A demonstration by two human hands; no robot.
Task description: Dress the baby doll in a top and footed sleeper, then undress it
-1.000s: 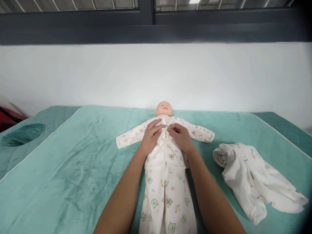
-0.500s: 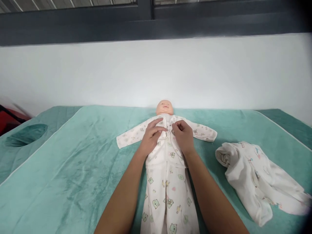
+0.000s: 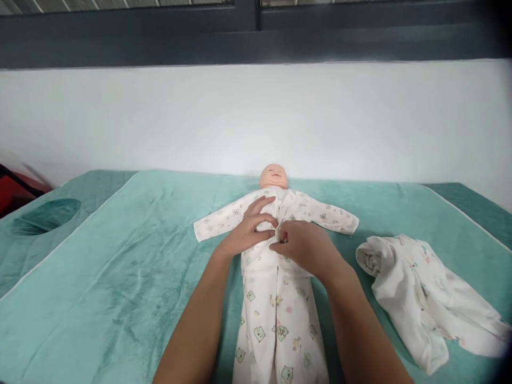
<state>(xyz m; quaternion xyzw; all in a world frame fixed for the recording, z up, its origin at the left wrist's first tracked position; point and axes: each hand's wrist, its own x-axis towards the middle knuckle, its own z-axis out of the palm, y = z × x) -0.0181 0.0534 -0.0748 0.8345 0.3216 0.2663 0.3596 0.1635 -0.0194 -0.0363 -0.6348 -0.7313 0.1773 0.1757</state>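
A baby doll (image 3: 273, 175) lies on its back on a teal blanket (image 3: 132, 266), dressed in a white romper (image 3: 280, 314) printed with small bears. Both my hands meet on the romper's front at the doll's chest. My left hand (image 3: 250, 229) rests on the cloth with its fingers bent, thumb and fingertips pinching the left edge of the front opening. My right hand (image 3: 302, 245) is closed, pinching the right edge of the opening against the left. The doll's sleeved arms stretch out to both sides.
A second white baby garment (image 3: 420, 296) lies crumpled on the blanket to the right. A white wall rises just behind the doll's head. A darker teal surface with a hollow (image 3: 44, 216) lies at the far left, something red beside it.
Both hands have slid a little lower down the romper's front, from the collar to the chest. The right hand has turned and closed more tightly on the cloth.
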